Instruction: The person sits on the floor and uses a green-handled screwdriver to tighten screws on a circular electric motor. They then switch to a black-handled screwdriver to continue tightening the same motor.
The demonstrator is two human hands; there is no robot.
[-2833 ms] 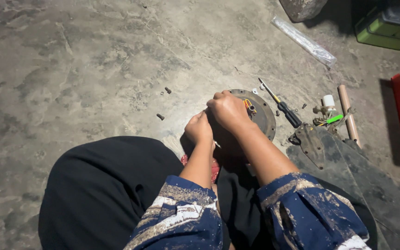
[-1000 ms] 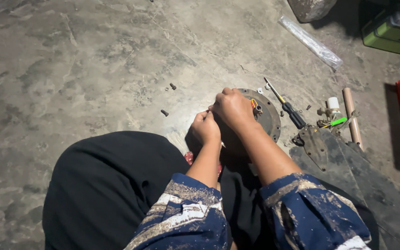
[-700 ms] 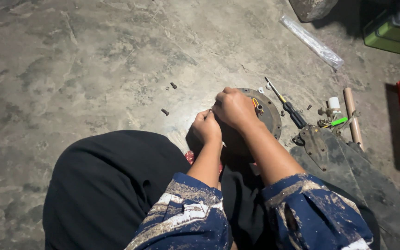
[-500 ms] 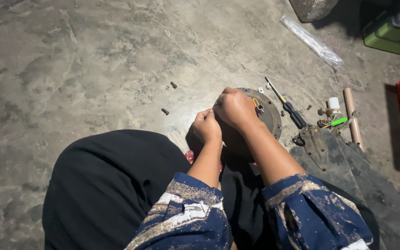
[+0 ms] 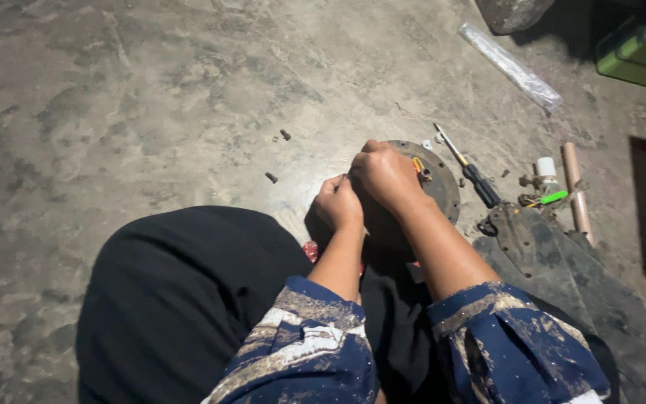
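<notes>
We see the round metal disc flat on the floor, no long axis. Left hand and right hand fisted over it, grip contents hidden; unchanged since earlier.

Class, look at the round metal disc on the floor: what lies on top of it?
The right hand rests on the round metal disc, covering its near half. A small orange part shows beside the fingers. Whatever sits under the hand is hidden.

a rough workshop, with the work done on the floor: bare stained concrete floor, a screwdriver at 2 o'clock beside a round metal disc, loose screws at 11 o'clock, small parts at 3 o'clock, grimy sleeves.
</notes>
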